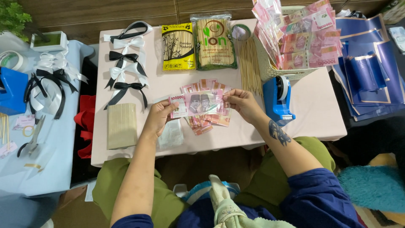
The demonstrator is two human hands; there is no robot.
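Both hands, left hand [158, 116] and right hand [241, 103], pinch a pink banknote [196, 103] by its ends above more notes [206, 120] on the desk [312, 109]. Far right, a cream basket [270, 69] holds sleeved banknotes [303, 36].

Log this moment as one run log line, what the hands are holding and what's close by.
left hand: holds pink banknote | right hand: holds its other end | under: banknote pile | right: blue tape dispenser
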